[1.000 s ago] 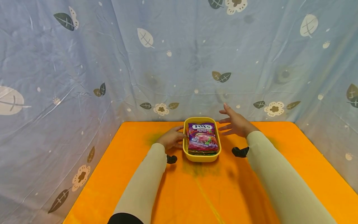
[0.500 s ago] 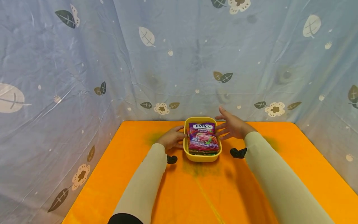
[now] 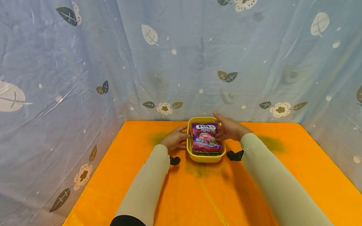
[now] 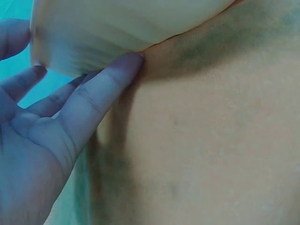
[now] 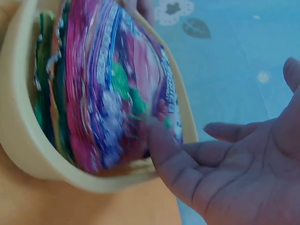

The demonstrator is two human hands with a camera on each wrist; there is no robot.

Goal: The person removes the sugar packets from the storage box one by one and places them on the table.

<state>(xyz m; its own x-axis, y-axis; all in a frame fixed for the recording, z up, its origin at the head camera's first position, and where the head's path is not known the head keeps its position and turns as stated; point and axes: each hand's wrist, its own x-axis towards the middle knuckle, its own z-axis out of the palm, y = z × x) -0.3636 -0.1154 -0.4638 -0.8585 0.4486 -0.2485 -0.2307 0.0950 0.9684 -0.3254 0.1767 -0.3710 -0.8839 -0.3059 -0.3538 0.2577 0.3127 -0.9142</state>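
A yellow plastic tub [image 3: 205, 159] stands on the orange table near its back edge. Inside lies a stack of candy bags, the top one a purple Fox's Berries bag [image 3: 206, 138]. My left hand [image 3: 174, 139] is at the tub's left side, its fairly straight fingers [image 4: 101, 96] against the outer wall and one fingertip at the rim. From the right, my right hand [image 3: 230, 128] reaches over the rim, fingers spread and loosely extended. One of its fingertips [image 5: 161, 136] overlaps the purple bag in the right wrist view. Other bag edges [image 5: 47, 93] show beneath the top one.
A blue curtain [image 3: 192, 56] with leaf and flower prints hangs behind and beside the orange table [image 3: 181, 194]. Black wrist mounts [image 3: 235, 155] stick out from under both wrists. Dark greenish stains [image 3: 270, 143] mark the tabletop.
My right hand has moved left, from beside the tub to over its right rim and the purple bag. The left hand has stayed at the tub's left side.
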